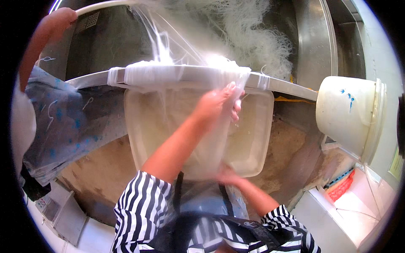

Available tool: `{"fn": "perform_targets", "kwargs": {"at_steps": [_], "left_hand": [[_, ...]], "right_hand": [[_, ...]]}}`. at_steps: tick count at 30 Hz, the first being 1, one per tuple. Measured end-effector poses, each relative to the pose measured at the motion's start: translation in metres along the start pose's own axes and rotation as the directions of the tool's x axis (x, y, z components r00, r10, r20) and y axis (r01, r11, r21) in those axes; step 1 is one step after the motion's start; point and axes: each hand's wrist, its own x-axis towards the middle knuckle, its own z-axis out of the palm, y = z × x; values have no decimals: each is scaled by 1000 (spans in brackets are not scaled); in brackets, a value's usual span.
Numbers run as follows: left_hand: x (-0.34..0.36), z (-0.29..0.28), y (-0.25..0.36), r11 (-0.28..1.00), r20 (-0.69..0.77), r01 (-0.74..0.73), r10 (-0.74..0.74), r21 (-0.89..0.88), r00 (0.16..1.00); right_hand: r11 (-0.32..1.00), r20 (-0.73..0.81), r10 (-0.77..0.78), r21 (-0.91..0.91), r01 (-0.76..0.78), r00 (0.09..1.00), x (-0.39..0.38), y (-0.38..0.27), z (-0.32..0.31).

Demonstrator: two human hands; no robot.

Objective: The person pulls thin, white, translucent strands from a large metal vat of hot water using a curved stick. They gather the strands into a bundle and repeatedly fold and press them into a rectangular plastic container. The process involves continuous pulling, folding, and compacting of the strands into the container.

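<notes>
A bundle of wet white noodles [217, 139] hangs over the metal rim of a sink and down toward me. My left hand [217, 103] is closed round its upper part, just below the rim, with fingertips showing on the right side. Lower down, my right hand [228, 173] is at the bottom of the strands, near my body; motion smears its fingers, so its grip cannot be made out. Beneath both hands stands a wide, whitish plastic tub [266, 126]. More noodles [149, 74] drape over the rim to the left.
A loose mass of noodles [253, 33] lies in the steaming metal sink [97, 46]. At upper left, another person's hand [63, 17] holds a pale curved rod [103, 5]; their wet bluish apron [71, 122] is nearby. A white bucket [346, 111] is at the right.
</notes>
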Motion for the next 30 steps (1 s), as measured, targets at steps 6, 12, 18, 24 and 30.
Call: {"fn": "perform_targets", "kwargs": {"at_steps": [6, 12, 18, 24, 30], "left_hand": [[-79, 30, -69, 488, 336, -422, 256, 764, 906], [-119, -32, -127, 690, -478, 273, 121, 671, 870], [-20, -37, -43, 979, -159, -201, 204, 37, 966], [-39, 28, -27, 781, 14, -11, 3, 624, 1000], [-115, -23, -149, 571, -243, 261, -109, 778, 964]], "right_hand": [[58, -166, -363, 978, 201, 917, 38, -120, -136], [526, -125, -338, 797, 297, 933, 33, -145, -121], [980, 100, -2, 200, -18, 995, 1, -10, -1], [208, -61, -350, 968, 141, 935, 35, -14, -124], [546, -168, -244, 790, 279, 955, 52, -152, -141]]}}
